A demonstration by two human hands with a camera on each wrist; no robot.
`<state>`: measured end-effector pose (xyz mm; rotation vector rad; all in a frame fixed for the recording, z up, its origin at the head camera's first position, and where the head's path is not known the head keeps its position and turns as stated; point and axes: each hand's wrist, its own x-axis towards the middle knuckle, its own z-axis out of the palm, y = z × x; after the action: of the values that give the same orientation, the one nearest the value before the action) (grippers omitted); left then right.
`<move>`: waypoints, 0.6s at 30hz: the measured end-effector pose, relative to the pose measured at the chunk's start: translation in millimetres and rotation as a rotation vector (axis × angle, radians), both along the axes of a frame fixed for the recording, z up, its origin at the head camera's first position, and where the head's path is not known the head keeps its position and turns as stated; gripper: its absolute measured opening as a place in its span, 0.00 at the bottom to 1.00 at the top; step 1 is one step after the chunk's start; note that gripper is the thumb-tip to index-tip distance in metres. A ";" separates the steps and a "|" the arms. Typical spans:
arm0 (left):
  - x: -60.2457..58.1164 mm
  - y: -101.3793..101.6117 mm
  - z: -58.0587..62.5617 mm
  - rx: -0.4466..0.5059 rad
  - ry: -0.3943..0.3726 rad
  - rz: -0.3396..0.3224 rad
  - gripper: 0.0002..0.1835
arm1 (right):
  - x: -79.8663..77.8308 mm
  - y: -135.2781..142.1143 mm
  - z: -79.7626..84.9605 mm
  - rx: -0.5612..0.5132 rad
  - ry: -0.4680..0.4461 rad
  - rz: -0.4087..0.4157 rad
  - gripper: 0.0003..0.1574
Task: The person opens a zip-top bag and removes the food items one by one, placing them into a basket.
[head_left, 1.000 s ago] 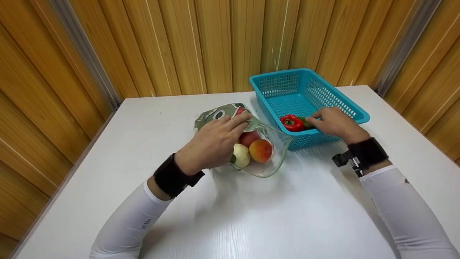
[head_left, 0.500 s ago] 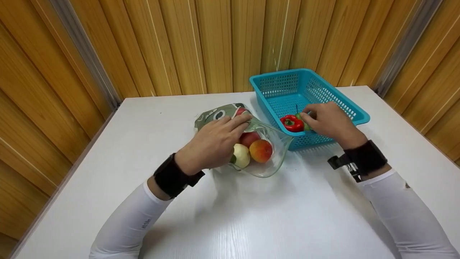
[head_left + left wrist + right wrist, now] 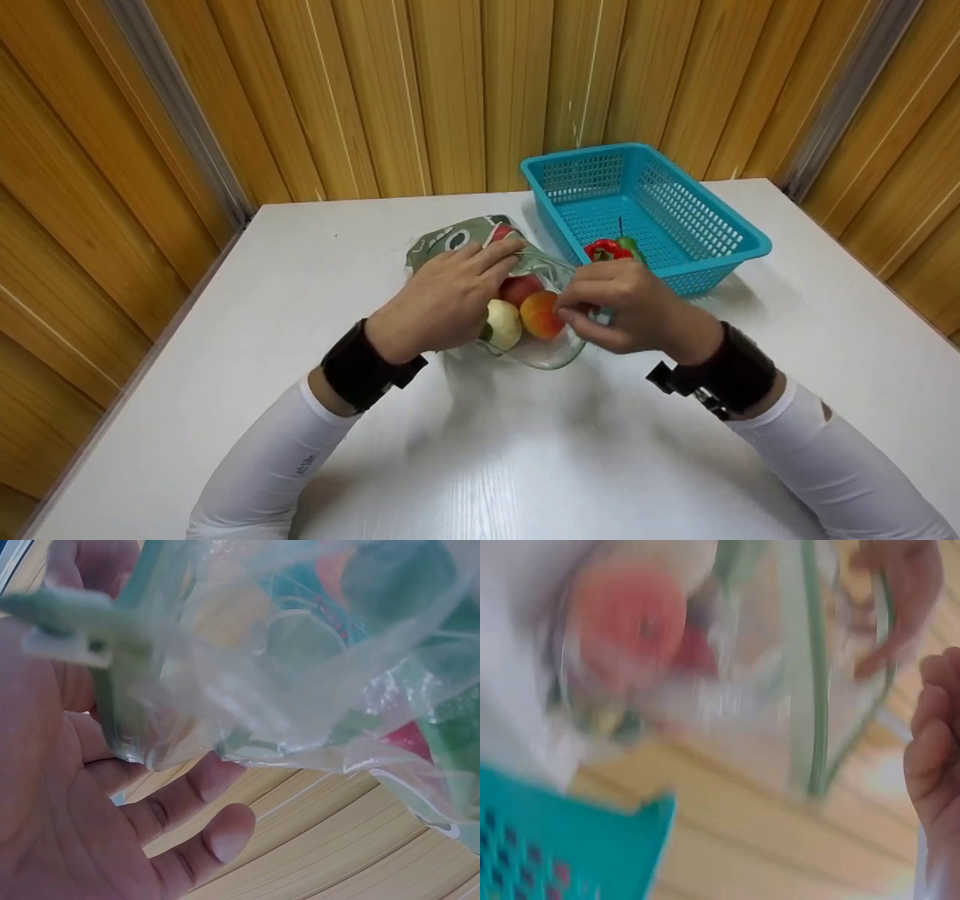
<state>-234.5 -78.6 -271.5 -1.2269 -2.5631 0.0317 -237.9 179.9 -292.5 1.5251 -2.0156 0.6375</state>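
Note:
A clear zip bag [image 3: 549, 355] with a green print lies tilted on the table, its mouth facing right. Inside are a red-orange peach [image 3: 543, 315], a dark red fruit [image 3: 520, 288] and a pale round one [image 3: 502, 324]. My left hand [image 3: 444, 295] holds the bag's upper rim; in the left wrist view, its fingers [image 3: 225, 836] extend below the green zip edge. At the mouth's right corner is my right hand [image 3: 626, 306], fingers bent, thumb apart, nothing seen in its grasp. It shows curled beside the zip strip [image 3: 816, 675] in the right wrist view.
Behind the right hand stands a turquoise basket [image 3: 705, 265], perforated. In its near left corner lie a red bell pepper [image 3: 606, 250] and a green pepper [image 3: 628, 244] with a thin stem. A slatted wood-look wall [image 3: 450, 90] closes off the table's back.
My right hand has left the green pepper in the basket and come left and nearer to the bag's mouth. The green pepper's stem now points up. The left hand stays put.

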 end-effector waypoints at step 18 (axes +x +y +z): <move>-0.4 0.0 -3.2 0.028 0.002 -0.056 0.30 | -40.0 -70.9 -10.1 0.709 -0.791 -0.689 0.43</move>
<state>-234.9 -78.5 -274.7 -1.2876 -2.5177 -0.0149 -277.9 108.9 -302.6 0.7633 -3.3981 0.2366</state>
